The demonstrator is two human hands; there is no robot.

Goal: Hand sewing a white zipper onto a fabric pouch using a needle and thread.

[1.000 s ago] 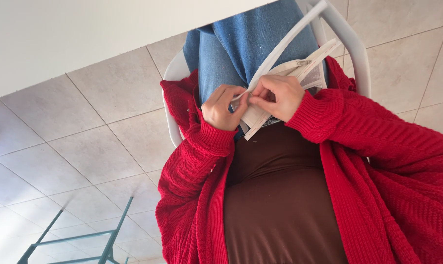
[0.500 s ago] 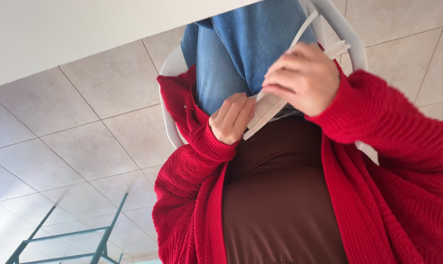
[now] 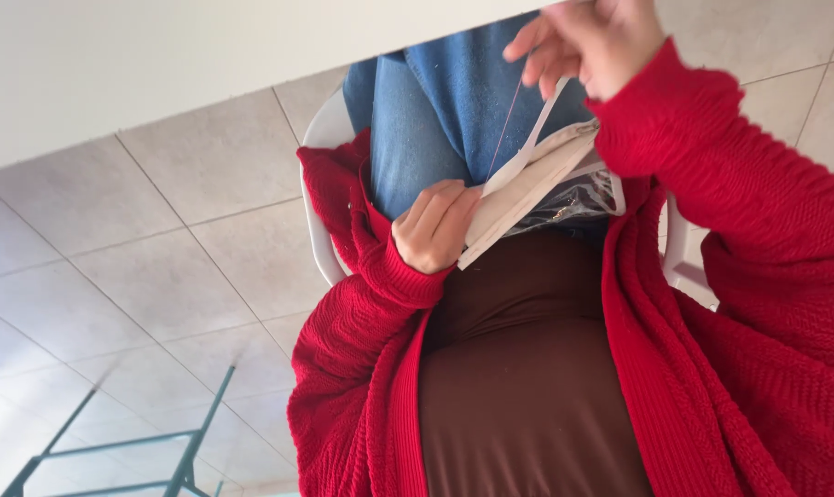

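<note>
- The left hand (image 3: 433, 226) had its grip clamped on a cream fabric piece (image 3: 518, 193), held over the lap.
- The right hand (image 3: 594, 37), raised, pinched a thin red thread (image 3: 504, 127) running down to the fabric.
- A clear plastic bag (image 3: 569, 201) lay beneath.

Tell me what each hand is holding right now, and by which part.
The left hand grips the cream fabric piece at its lower end. The right hand, raised, pinches the upper end of a thin red thread running down to the fabric.
</note>
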